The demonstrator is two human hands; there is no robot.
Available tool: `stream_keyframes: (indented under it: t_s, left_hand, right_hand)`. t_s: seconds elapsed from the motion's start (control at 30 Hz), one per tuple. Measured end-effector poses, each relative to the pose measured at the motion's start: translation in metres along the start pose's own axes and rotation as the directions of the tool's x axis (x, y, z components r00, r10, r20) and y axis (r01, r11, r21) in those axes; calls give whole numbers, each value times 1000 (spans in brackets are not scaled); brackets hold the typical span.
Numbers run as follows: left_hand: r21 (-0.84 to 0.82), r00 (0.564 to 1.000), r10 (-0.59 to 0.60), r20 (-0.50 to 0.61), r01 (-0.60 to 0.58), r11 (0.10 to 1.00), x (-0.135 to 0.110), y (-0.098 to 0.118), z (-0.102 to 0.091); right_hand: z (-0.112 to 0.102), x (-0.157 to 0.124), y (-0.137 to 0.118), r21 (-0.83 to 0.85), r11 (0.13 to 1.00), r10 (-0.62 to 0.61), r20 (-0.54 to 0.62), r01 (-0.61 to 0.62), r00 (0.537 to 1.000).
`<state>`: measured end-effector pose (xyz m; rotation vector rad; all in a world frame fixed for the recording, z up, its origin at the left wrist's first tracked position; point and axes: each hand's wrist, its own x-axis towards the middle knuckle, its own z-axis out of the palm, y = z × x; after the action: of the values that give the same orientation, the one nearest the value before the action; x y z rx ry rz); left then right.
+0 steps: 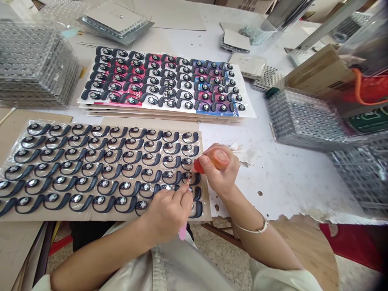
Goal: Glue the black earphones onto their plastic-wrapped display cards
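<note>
My left hand (169, 210) is closed around a slim pink pointed tool (182, 232); its tip meets a black ear-hook piece (197, 178) near the right end of the rows. Just above, my right hand (223, 171) grips a small orange-red squeeze bottle (220, 158), tilted with its base towards me and its narrow end down-left by the same piece. Many such curved black pieces, each with a round silvery disc, lie in rows on a plastic-covered cardboard sheet (207, 202). My left hand hides some pieces in the lower rows.
Beyond the sheet, stacked printed boards (250, 106) carry more rows of black pieces. Clear ridged plastic trays are piled at the left (33, 64) and right (309, 121). A cardboard box (321, 70) stands behind the right pile. The white table's front edge (291, 218) is ragged.
</note>
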<state>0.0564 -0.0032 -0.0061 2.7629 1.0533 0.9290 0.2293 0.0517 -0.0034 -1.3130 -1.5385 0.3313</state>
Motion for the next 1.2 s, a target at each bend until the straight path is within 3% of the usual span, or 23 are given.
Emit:
stream_keyframes:
  t_s: [0.37, 1.0, 1.1, 1.2]
  left_hand:
    - [-13, 1000, 20, 20, -20, 1000, 2, -2, -3]
    - [-24, 999, 28, 29, -27, 999, -1, -5, -1]
    - [-94, 1000, -12, 23, 14, 995, -7, -9, 5]
    - [-205, 998, -55, 23, 59, 977, -13, -14, 10]
  right_hand:
    - [-2, 1, -3, -55, 987, -150, 10, 151, 989]
    - [-6, 1, -5, -37, 988, -150, 40, 151, 988]
    - [-17, -1, -10, -2, 989, -148, -32, 148, 988]
    - [-31, -16, -18, 27, 997, -61, -214, 68, 975]
